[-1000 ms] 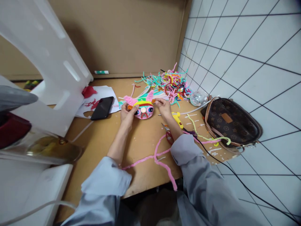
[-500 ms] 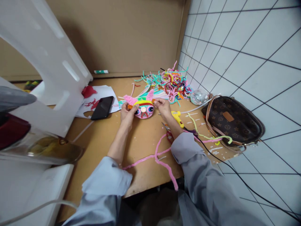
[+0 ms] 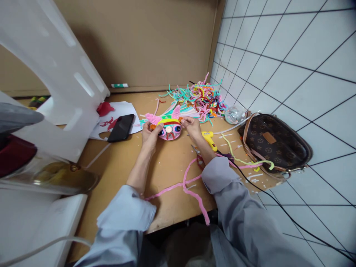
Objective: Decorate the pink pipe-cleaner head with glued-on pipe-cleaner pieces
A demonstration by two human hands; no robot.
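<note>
A pink pipe-cleaner animal head with pink ears, blue-ringed eyes and yellow and red bands is held over the table, facing me. My left hand grips its left edge, thumb in front, beside an orange tuft. At the opposite edge, my right hand pinches a small orange piece at the head's side. Below my right forearm lie red-handled scissors, partly hidden by the arm. A yellow glue gun rests just right of that wrist. Long pink pipe cleaners lie across the table between my forearms.
Behind the head is a heap of coloured pipe cleaners. A black phone lies on white paper at left. A brown handbag sits right, against the tiled wall; a black cord crosses nearby. A white plastic rack stands left.
The animal head has shifted very slightly left together with both hands. Both hands keep the same grip, and the things on the table have stayed put.
</note>
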